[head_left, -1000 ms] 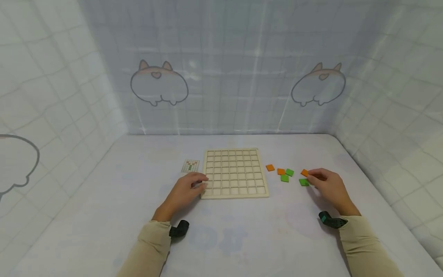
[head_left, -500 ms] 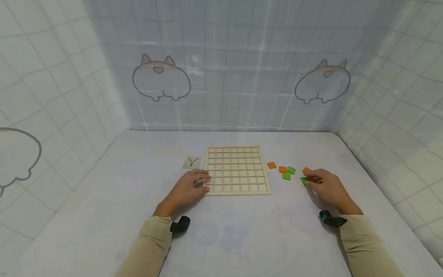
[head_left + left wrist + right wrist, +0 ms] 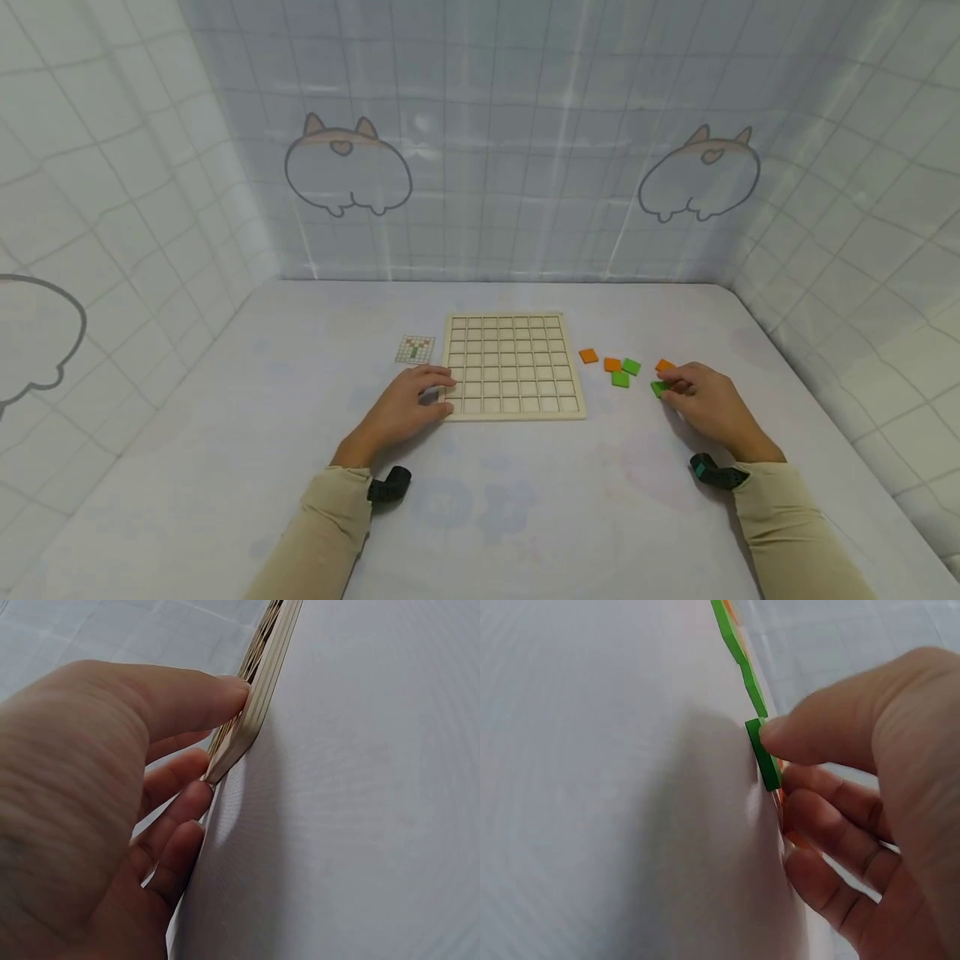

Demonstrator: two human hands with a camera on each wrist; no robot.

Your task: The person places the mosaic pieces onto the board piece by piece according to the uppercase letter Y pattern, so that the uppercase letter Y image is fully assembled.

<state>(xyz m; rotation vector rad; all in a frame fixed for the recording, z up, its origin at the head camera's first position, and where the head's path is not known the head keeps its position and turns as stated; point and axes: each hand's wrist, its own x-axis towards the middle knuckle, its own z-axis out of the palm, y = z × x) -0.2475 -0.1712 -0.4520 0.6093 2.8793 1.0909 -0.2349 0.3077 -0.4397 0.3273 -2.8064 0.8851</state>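
Green tile (image 3: 764,763) pinched in your right hand (image 3: 705,405), on the table (image 3: 570,500) right of the grid board (image 3: 516,373).
Likely light, stiff and slightly slick, it should hold best by opposite edges; your left hand (image 3: 403,407) rests, relaxed, against the board.

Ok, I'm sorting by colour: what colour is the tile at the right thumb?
Green; the tile shows best in the right wrist view.
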